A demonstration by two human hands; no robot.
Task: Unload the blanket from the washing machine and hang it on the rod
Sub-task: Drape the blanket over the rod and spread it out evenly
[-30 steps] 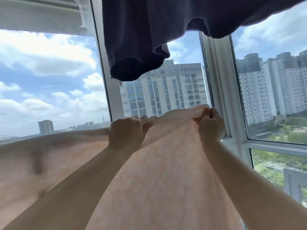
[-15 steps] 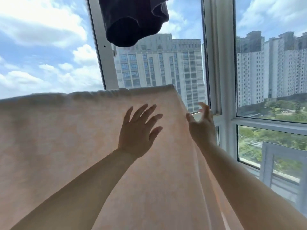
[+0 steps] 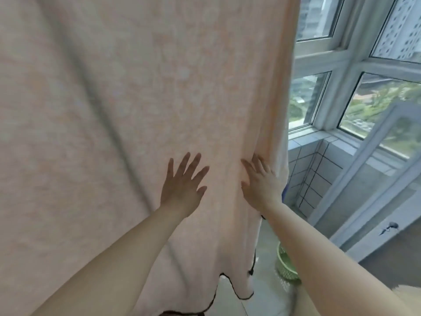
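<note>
We press our left hand (image 3: 182,185) and right hand (image 3: 262,181), fingers spread wide, flat on the hanging blanket (image 3: 136,99); a green basket (image 3: 286,265), contents unclear, sits on the floor.

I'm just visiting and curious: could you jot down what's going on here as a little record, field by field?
Setting: a tiled corner by large windows
Main item: a pale peach blanket hanging down, dark trim along its bottom edge
Left hand: fingers spread, flat against the blanket
Right hand: fingers straight, laid on the blanket near its right edge
Rod: not in view, above the frame
On the floor: a light green basket, at the lower right
Stage: blanket looks hung; hands seem to be smoothing it
</note>
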